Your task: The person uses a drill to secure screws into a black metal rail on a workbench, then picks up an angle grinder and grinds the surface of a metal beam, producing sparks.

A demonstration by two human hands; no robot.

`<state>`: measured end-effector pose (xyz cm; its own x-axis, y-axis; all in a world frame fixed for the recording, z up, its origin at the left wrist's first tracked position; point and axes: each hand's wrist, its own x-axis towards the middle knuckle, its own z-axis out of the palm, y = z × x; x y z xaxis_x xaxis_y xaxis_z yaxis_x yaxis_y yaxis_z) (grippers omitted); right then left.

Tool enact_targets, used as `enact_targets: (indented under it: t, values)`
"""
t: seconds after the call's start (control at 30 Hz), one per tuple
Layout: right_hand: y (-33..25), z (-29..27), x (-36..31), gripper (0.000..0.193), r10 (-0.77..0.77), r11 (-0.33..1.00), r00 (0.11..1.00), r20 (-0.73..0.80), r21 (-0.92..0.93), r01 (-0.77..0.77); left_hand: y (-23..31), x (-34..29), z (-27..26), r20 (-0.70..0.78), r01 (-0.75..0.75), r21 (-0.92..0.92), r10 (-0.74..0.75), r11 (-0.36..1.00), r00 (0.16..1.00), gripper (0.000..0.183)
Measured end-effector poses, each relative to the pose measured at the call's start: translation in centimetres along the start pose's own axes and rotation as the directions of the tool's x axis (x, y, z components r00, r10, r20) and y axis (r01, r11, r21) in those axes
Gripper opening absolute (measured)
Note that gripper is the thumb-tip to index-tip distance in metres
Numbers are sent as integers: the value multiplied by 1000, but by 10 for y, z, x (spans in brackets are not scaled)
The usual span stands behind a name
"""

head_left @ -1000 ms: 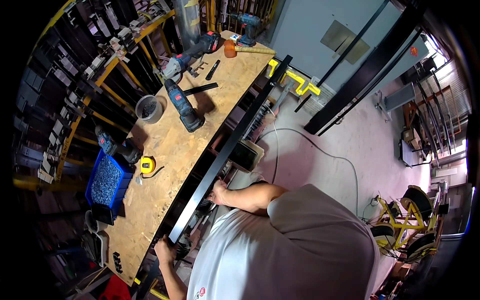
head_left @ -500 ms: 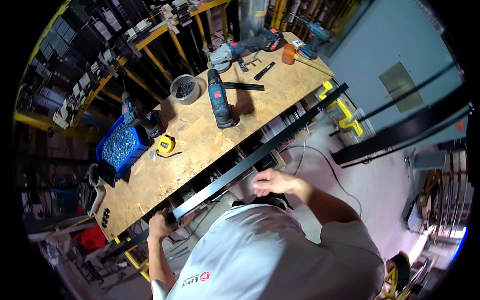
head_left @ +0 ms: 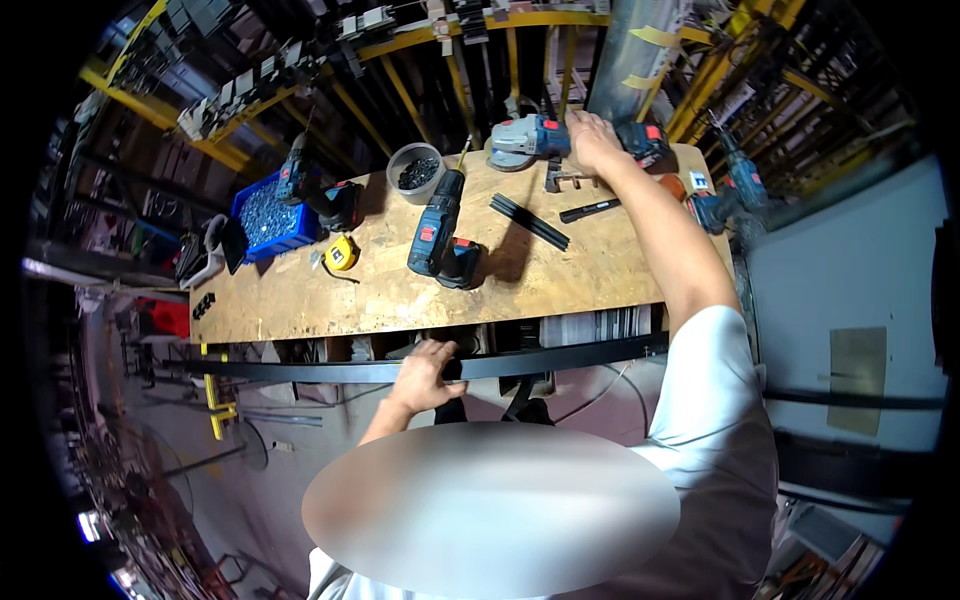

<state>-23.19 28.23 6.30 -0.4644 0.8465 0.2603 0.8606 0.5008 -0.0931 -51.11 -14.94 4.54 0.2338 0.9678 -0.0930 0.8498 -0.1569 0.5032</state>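
Observation:
My right hand (head_left: 594, 142) is stretched to the back of the workbench and closed over the body of a blue and grey angle grinder (head_left: 530, 136), which rests on the bench top. Nearer to me, my left hand (head_left: 425, 375) lies across a long black metal bar (head_left: 540, 362) along the front of the bench. Its thumb is spread from the fingers, which reach over the bar's far edge. A blue cordless drill (head_left: 436, 228) stands on the bench between the two hands. Short black strips (head_left: 530, 221) and a slim black tool (head_left: 590, 210) lie near the grinder.
On the wooden workbench (head_left: 330, 300) are a blue bin of screws (head_left: 268, 222), a second drill (head_left: 318, 195), a tub of dark screws (head_left: 416, 172) and a yellow tape measure (head_left: 341, 253). Another drill (head_left: 740, 185) stands at the right end. Racks of profiles rise behind.
My right hand has gone from above the bar to the grinder. My left hand has moved from the bar's left part towards its middle. My view has turned, so the bench lies level.

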Motion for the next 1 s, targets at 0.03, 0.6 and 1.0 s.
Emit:
enact_targets:
  t: [0.03, 0.6, 1.0]
  values:
    - [0, 5, 11, 52, 28, 999, 979, 202, 22, -33, -1, -2, 12, 43, 11, 91, -15, 996, 999, 60]
    - [-53, -142, -56, 42, 179, 972, 939, 292, 94, -214, -2, -6, 19, -35, -5, 78, 7, 997, 999, 51]
    - [-210, -235, -393, 58, 507, 731, 860, 53, 503, -462, 169, 92, -40, -329, -340, -920, -85, -197, 940, 60]
